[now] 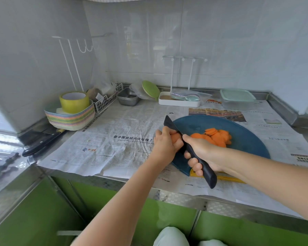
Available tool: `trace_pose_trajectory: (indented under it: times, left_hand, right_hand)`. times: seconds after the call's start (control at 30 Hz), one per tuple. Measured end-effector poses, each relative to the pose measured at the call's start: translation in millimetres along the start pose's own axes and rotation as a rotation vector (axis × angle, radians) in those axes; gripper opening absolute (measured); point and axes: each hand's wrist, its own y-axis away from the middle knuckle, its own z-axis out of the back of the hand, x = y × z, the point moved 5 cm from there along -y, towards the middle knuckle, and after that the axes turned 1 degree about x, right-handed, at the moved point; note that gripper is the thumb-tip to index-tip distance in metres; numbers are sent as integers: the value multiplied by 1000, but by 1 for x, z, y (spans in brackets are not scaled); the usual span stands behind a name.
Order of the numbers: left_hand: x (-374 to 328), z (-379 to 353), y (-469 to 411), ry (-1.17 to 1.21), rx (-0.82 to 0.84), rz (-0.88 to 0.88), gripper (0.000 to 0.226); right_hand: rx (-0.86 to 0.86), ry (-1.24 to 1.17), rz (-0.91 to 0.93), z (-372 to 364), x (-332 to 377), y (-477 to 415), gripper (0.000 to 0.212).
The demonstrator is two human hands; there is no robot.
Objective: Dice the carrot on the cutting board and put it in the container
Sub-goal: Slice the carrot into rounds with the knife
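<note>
A blue round cutting board (247,139) lies on newspaper on the counter. A pile of orange carrot slices (215,136) sits on its middle. My left hand (164,142) grips the uncut carrot stub (175,138) at the board's left edge. My right hand (201,153) grips the dark handle of a black knife (171,124), whose blade lies against the stub, right beside my left fingers. A clear container with a mint-green lid (236,98) stands at the back right, closed.
A stack of pastel plates (69,118) topped by a tape roll stands at the back left, with another knife (41,142) in front of it. A wire basket, a metal tray (127,98) and a white rack with spoons (180,101) line the wall.
</note>
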Motion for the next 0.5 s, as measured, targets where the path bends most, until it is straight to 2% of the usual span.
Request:
trace_pose_trajectory:
  times: [0.23, 0.5]
  left_hand:
    - [-4, 4, 10, 11, -11, -32, 34]
    - [-7, 1, 19, 11, -89, -93, 29]
  right_hand:
    - [-5, -146, 1, 19, -11, 13, 62]
    - [25, -123, 90, 32, 2, 42, 59]
